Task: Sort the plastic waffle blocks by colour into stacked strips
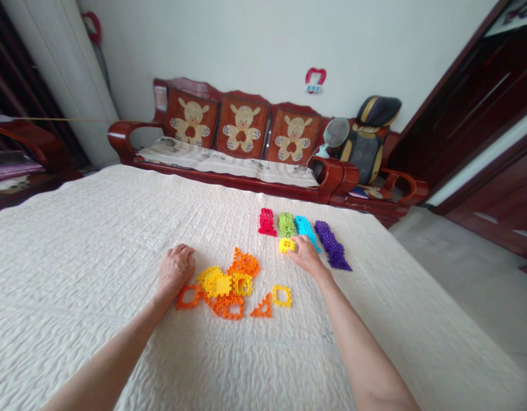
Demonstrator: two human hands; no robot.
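My right hand (pixel 305 254) pinches a small stack of yellow pieces (pixel 287 245), just in front of the sorted rows. Those rows lie side by side: a red stack (pixel 267 222), a green stack (pixel 286 224), a blue row (pixel 306 230) and a purple row (pixel 332 246). My left hand (pixel 176 270) rests curled in a loose fist on the cloth, at the left edge of a loose heap of orange and yellow pieces (pixel 227 283). An orange triangle (pixel 262 308) and a yellow square frame (pixel 282 295) lie apart from the heap.
Everything sits on a cream quilted cloth (pixel 96 251) covering a large surface. Behind it stands a dark wooden sofa (pixel 229 142) with bear cushions, a small fan (pixel 335 134) and a backpack (pixel 368 137). Floor and dark wooden doors are at the right.
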